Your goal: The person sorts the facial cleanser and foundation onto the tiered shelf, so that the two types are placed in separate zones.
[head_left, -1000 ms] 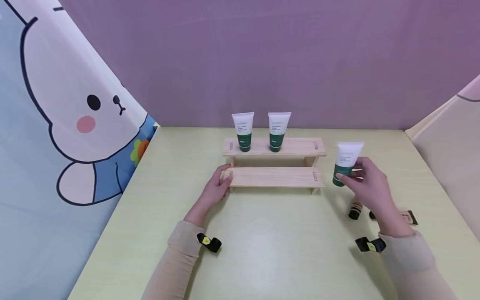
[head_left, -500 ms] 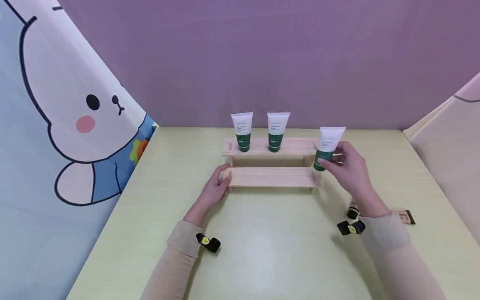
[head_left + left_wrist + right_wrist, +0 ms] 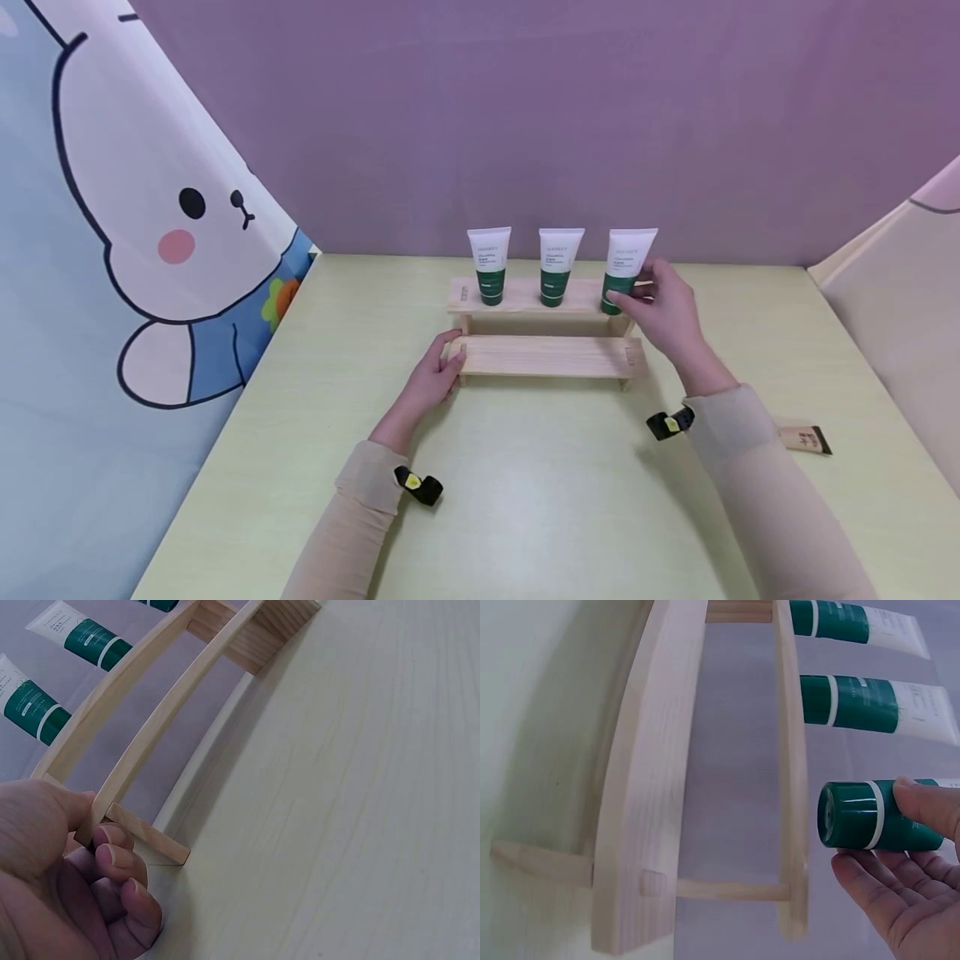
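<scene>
A two-step wooden rack stands on the table. My left hand grips the left end of its lower step, thumb on top and fingers curled beneath, as the left wrist view shows. Two white and green squeeze tubes stand cap-down on the upper step: one at the left, one in the middle. My right hand pinches a third such tube between thumb and fingers at the upper step's right end. In the right wrist view this tube's green cap is apart from the step.
A tan tube with a dark cap lies on the table at the right, partly behind my right sleeve. A purple cloth hangs behind the table. A cartoon-printed cloth borders the left side.
The right hand has carried its tube left and away from me, from beside the rack to the upper step's right end. My left hand keeps its grip on the rack.
</scene>
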Tool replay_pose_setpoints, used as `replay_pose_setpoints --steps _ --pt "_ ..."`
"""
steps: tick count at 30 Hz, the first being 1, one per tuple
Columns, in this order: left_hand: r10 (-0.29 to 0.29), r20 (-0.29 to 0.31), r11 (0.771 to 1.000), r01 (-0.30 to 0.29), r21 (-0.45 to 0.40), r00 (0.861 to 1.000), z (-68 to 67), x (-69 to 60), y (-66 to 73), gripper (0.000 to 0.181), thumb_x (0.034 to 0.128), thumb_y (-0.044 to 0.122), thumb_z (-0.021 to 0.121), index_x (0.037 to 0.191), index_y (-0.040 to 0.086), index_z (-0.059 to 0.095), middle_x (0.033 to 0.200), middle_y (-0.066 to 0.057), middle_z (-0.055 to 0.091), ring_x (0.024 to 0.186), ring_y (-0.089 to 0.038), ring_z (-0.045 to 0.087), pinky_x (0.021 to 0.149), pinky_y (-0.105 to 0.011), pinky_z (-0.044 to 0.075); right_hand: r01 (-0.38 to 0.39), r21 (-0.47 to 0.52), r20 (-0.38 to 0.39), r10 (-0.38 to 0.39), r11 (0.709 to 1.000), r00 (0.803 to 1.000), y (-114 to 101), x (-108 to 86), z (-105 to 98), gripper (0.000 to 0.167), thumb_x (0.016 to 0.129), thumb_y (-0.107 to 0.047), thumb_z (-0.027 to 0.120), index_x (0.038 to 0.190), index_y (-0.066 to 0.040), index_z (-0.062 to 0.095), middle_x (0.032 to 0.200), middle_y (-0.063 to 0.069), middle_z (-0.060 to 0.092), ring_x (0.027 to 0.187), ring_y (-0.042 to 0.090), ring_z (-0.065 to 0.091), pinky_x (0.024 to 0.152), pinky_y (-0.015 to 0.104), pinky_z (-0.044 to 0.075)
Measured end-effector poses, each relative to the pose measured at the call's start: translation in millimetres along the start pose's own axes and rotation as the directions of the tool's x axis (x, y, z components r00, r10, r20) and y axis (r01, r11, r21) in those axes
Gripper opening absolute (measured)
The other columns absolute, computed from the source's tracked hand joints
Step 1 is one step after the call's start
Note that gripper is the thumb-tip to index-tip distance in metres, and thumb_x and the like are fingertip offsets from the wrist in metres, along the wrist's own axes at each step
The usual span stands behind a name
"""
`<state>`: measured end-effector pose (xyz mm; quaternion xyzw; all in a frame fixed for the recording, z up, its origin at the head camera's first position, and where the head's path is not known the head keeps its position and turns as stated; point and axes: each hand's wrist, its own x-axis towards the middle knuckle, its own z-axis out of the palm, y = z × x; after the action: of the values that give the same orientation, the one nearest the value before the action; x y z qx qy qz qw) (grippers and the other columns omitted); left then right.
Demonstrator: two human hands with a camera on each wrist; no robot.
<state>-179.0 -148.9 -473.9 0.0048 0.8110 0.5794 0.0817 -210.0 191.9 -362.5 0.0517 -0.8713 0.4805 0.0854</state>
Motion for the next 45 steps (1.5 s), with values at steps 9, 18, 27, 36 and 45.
replay_pose_setpoints --steps 9,18,27,36,45 --pt "-0.009 0.014 1.0 0.009 -0.008 1.0 2.8 0.2 -2.2 0.042 0.104 0.027 0.048 0.144 0.033 0.038 0.061 -0.003 0.048 0.046 -0.014 0.041 0.044 -0.025 0.033 0.012 -0.014 -0.011 -0.012 1.0 1.0 8 10.9 15 0.049 0.091 -0.012 0.07 0.128 0.005 0.044 0.124 0.023 0.054 0.113 0.038 0.058 0.095 0.048 0.048" --pt "-0.004 0.016 1.0 0.004 -0.004 1.0 3.4 0.6 -3.1 0.042 0.104 0.027 0.049 0.144 0.032 0.038 0.059 -0.001 0.047 0.046 -0.013 0.041 0.044 -0.025 0.033 0.025 0.003 0.013 -0.025 1.0 1.0 11 14.9 18 0.052 0.091 -0.009 0.069 0.132 0.005 0.041 0.129 0.024 0.052 0.117 0.038 0.055 0.098 0.046 0.046" --pt "-0.005 0.018 1.0 0.005 -0.01 1.0 2.5 -0.5 -1.4 0.042 0.1039 0.027 0.049 0.144 0.032 0.038 0.061 -0.002 0.048 0.047 -0.013 0.042 0.044 -0.024 0.033 0.09 -0.017 -0.047 -0.09 0.996 0.995 19 -4.6 5 0.05 0.09 -0.008 0.071 0.133 0.001 0.049 0.12 0.02 0.06 0.11 0.034 0.06 0.093 0.042 0.049" --pt "0.003 0.018 1.0 -0.002 -0.026 1.0 1.0 1.0 -1.8 0.043 0.1037 0.027 0.049 0.145 0.03 0.038 0.062 -0.002 0.047 0.046 -0.012 0.04 0.043 -0.024 0.032 0.135 -0.127 -0.081 -0.146 0.983 0.986 29 -35.1 -22 0.025 0.093 -0.01 0.067 0.114 0.003 0.063 0.106 0.018 0.067 0.091 0.007 0.063 0.077 0.006 0.044" --pt "-0.018 0.008 0.999 0.018 -0.029 1.0 1.2 3.9 -2.0 0.041 0.1039 0.027 0.049 0.144 0.031 0.039 0.061 -0.001 0.046 0.046 -0.012 0.039 0.044 -0.024 0.031 0.049 -0.28 -0.023 -0.057 0.959 0.998 63 -69.6 -50 0.027 0.096 -0.016 0.063 0.117 0.0 0.062 0.105 0.021 0.068 0.088 0.03 0.066 0.063 0.009 0.044"
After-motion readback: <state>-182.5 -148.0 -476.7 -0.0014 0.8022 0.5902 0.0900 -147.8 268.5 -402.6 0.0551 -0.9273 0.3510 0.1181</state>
